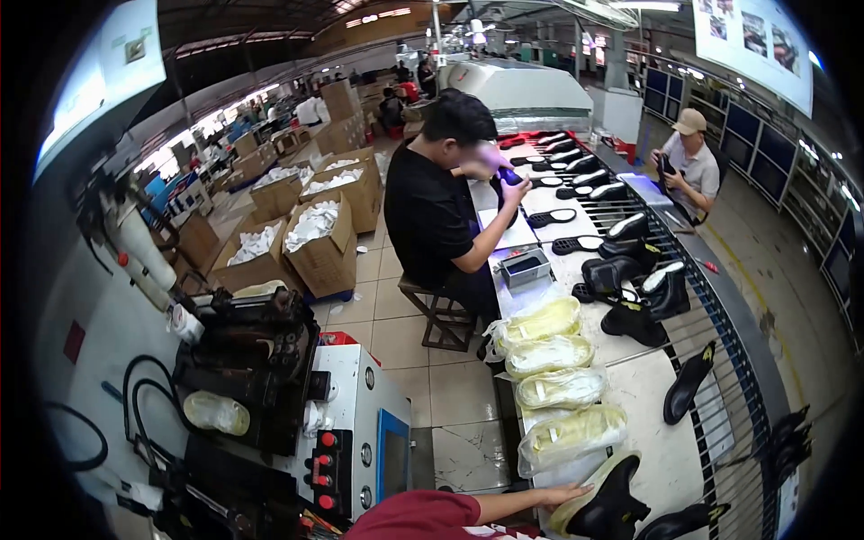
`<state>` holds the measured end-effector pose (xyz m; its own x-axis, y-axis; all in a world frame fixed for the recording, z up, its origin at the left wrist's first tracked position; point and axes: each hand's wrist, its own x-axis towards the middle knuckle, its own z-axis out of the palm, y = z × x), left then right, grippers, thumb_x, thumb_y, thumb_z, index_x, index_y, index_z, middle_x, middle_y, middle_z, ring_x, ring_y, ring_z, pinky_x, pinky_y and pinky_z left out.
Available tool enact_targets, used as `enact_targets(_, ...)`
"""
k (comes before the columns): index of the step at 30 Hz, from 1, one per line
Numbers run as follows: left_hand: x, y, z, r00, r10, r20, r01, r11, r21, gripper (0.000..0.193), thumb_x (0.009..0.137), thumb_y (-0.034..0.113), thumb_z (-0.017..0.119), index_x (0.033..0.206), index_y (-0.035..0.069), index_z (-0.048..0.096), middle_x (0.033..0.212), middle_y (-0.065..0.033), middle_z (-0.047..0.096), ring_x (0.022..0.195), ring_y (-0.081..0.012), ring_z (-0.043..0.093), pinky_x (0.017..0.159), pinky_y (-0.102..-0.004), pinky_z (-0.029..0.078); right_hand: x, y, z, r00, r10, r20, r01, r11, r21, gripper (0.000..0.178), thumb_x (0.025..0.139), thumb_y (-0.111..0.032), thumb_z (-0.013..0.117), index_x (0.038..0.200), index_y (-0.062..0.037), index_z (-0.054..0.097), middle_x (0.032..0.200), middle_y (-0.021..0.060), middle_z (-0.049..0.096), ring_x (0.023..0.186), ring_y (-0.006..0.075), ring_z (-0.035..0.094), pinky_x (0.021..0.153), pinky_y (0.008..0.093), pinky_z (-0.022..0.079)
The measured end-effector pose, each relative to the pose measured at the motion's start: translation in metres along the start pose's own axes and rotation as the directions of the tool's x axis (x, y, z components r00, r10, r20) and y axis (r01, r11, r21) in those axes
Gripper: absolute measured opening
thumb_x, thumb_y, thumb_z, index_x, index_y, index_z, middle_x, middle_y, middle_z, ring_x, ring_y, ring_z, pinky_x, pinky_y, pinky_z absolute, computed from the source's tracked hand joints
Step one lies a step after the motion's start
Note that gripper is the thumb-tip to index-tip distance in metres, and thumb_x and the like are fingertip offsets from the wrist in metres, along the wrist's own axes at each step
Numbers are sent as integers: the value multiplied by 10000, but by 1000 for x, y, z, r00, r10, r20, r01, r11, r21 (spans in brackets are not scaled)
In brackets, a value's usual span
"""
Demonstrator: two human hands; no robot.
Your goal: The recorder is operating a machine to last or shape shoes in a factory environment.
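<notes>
Reaching to the right from a maroon sleeve, my left hand [562, 496] grips the edge of a black shoe [614, 502] along its pale yellowish sole. That shoe is tilted over the near end of the white worktable [661, 409]. Just beyond my hand lie several yellowish shoe-shaped pieces in clear plastic bags [576, 438], set in a row. Another black shoe [681, 522] rests to the right at the lower edge. My right hand does not show.
At left stands a machine with red buttons [328, 461] and a yellowish piece [216, 412]. A seated co-worker in black [432, 193] handles a shoe; another person [691, 162] sits across the table. Black shoes and soles line a roller rack [720, 360]. Cartons [324, 252] stand behind.
</notes>
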<state>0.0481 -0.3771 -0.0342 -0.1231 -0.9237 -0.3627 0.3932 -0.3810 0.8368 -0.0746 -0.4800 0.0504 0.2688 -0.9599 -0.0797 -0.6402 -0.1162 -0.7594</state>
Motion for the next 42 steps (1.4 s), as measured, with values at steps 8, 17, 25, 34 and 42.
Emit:
enact_targets(8,-55,91,24,989,16,-144,-116,685,-719,964,907,714,561,1615,146,235,1554,-91,435,1354,-208,493,1095,-386,447,-39,-125,-76,906,-352,236,303,927,219,648,871,-202,705,1435,-5,453,1353,163,570,1234,306,554,1037,414,444)
enact_targets(17,-279,205,5,499,383,-777,-807,531,-257,810,933,658,592,1496,116,380,1259,-63,579,1162,-201,584,1027,-395,480,-95,-302,-14,621,-634,461,15,598,802,583,955,-116,657,1482,-13,432,1449,119,525,1316,236,516,1097,372,417)
enact_targets(25,-481,91,63,135,615,-777,-461,733,500,725,1071,335,509,1624,84,113,1658,-149,226,1487,-277,318,1206,-403,276,-240,-499,124,-147,-795,589,-536,564,628,439,998,-203,612,1391,-14,558,1347,108,609,1211,210,604,1039,327,477)
enact_targets(34,-430,-80,208,-447,-285,-848,-649,756,88,497,1050,247,571,1488,38,463,1428,-137,568,1271,-197,555,1058,-329,428,-458,-631,354,-217,-664,715,-93,744,662,423,855,-346,797,1090,-5,713,991,88,736,819,169,689,728,301,566)
enact_targets(42,-391,-83,173,-656,-359,-664,-321,929,-185,516,965,104,636,1468,113,526,1199,-105,707,1084,-227,671,875,-347,539,-569,-628,504,-388,-860,332,30,348,937,450,868,-389,769,1170,-64,701,1075,103,741,937,199,698,845,358,551)
